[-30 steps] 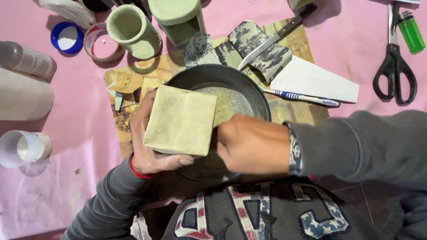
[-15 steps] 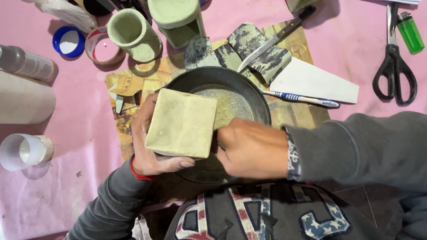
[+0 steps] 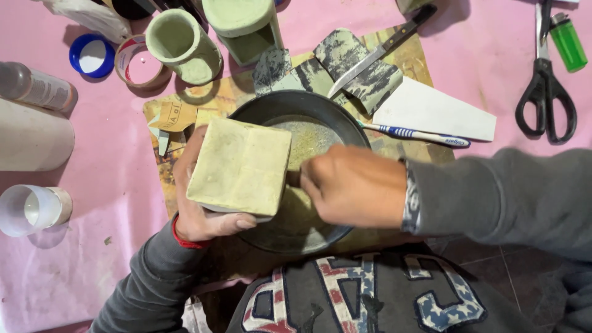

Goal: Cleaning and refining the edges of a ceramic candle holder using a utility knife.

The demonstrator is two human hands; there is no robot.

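Holding its place over the near-left rim of the dark round pan (image 3: 271, 108), the pale green rectangular block (image 3: 240, 166) shows almost no shift from half a second ago; the left hand (image 3: 200, 203) still cups it from beneath, fingers clamped along its lower edge, thumb side hidden behind it. The right hand (image 3: 354, 185) has edged slightly toward the block's right face and now sits against it, fingers curled shut; what they pinch, if anything, cannot be told from here. Pan contents: a thin yellowish-green granular film (image 3: 311, 139) across the bottom, partly covered by both hands. The pan rests on a stained sheet of cardboard (image 3: 179, 157) over a pink table cover (image 3: 98, 246). Containers behind: an open green-coated cylindrical cup (image 3: 182, 44), hollow and coated the same green inside; a green-coated lidded tub (image 3: 243, 28) beside it, contents not visible; a blue cap (image 3: 92, 57) with a white inside; a tape roll (image 3: 140, 61); a clear plastic cup (image 3: 31, 209) lying on its side at far left, white within. Right of the pan lie a toothbrush (image 3: 416, 134), a kitchen knife (image 3: 379, 49) resting on paint-smeared card pieces (image 3: 364, 74), black scissors (image 3: 546, 92) and a green lighter (image 3: 567, 40).
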